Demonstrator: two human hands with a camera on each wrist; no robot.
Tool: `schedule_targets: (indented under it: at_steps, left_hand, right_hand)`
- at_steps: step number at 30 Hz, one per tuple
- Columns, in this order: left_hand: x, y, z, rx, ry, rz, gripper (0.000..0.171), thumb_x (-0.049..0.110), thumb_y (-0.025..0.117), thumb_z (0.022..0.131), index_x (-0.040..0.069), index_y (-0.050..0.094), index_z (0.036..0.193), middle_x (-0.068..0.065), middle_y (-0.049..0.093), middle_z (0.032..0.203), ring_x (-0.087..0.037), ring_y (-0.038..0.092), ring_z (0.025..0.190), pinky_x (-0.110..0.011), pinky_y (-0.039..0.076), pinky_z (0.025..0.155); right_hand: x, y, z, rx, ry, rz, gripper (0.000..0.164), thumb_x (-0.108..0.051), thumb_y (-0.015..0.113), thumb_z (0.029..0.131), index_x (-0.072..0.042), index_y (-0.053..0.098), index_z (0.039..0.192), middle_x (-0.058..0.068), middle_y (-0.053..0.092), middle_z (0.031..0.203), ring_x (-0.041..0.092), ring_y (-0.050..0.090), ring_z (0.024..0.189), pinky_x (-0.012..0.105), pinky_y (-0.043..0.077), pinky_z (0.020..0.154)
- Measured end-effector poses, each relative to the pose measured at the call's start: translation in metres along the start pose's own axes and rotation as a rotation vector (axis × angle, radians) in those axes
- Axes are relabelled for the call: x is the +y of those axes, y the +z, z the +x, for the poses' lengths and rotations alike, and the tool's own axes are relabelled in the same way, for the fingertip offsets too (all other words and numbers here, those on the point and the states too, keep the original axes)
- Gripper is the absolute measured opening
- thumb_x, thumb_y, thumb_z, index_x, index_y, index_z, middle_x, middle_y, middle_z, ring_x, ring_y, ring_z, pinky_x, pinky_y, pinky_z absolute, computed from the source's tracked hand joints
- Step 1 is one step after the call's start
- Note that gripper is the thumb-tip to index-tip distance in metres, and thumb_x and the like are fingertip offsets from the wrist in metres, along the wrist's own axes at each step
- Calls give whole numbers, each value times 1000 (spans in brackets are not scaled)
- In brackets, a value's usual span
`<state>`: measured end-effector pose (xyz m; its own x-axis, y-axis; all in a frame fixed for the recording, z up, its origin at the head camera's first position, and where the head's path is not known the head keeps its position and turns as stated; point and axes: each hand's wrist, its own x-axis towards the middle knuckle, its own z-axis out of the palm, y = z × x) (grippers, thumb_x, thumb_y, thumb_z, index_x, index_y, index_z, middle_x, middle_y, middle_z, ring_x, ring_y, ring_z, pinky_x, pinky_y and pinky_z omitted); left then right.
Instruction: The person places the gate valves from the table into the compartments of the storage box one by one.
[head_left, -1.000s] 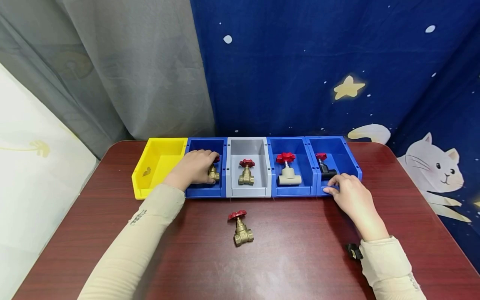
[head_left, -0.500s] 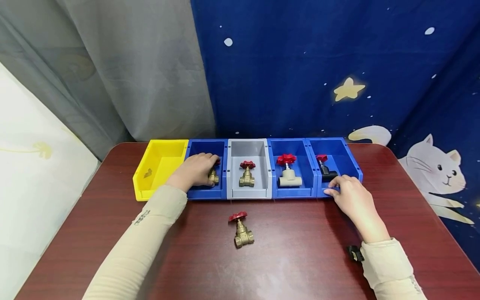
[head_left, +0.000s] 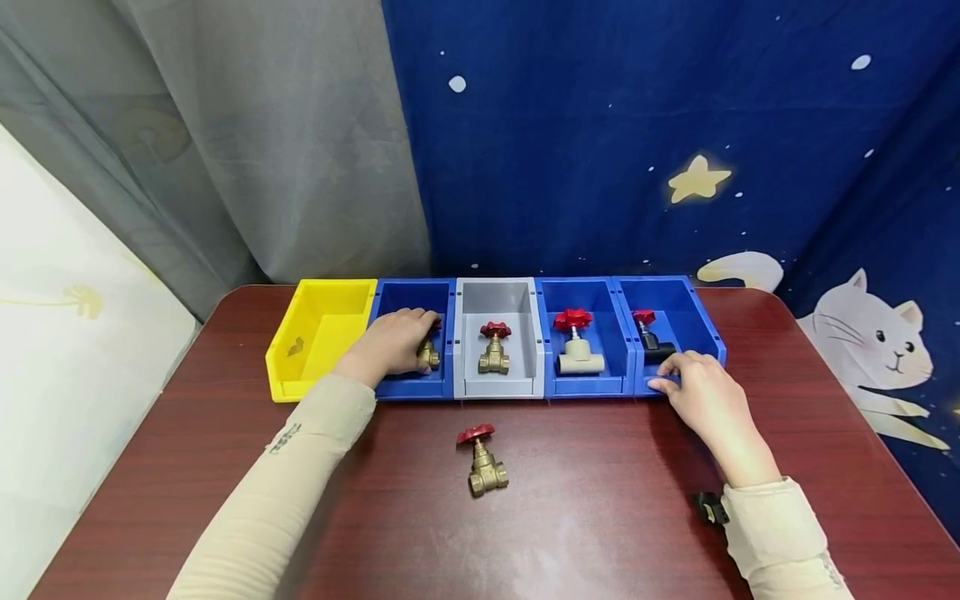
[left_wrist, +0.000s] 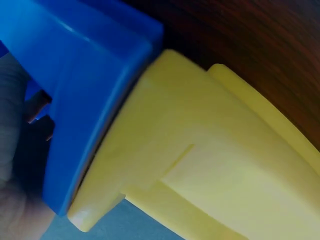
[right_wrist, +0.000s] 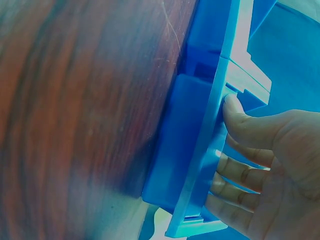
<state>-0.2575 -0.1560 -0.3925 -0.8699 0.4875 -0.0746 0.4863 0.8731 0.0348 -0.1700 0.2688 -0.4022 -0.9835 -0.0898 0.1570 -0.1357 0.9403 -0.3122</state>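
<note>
In the head view my left hand (head_left: 393,342) reaches into the second bin from the left, a blue bin (head_left: 412,390). Its fingers curl over a brass gate valve (head_left: 428,357), covering most of the red handwheel. My right hand (head_left: 705,396) rests at the front of the rightmost blue bin (head_left: 693,321), just beside a black valve (head_left: 658,348) with a red handle. In the right wrist view the thumb (right_wrist: 245,122) touches this bin's rim, with the other fingers loosely bent against the wall. Another brass gate valve (head_left: 487,473) lies on the table.
A yellow bin (head_left: 330,333) ends the row at the left. The grey bin (head_left: 498,385) in the middle holds a brass gate valve (head_left: 493,358). Right of it, a blue bin (head_left: 588,383) holds a beige valve (head_left: 580,357). Curtains hang behind the table (head_left: 600,517).
The scene shifts slightly downward in the head view between the first two frames. Both hands stay at their bins, and none of the visible valves has moved.
</note>
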Motion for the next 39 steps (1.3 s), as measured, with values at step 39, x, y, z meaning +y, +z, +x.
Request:
schedule_targets:
  at_steps: [39]
  left_hand:
    - [19,-10,-21,148,-44,-27,47,25,72,92,3,60,132,-16,61,130,-35,56,119,-51,42,104]
  right_hand:
    - [-3,-2,1,-12,14,-2,18,-18,75,88,-3,68,95,18,62,92,40,55,96,60,50,77]
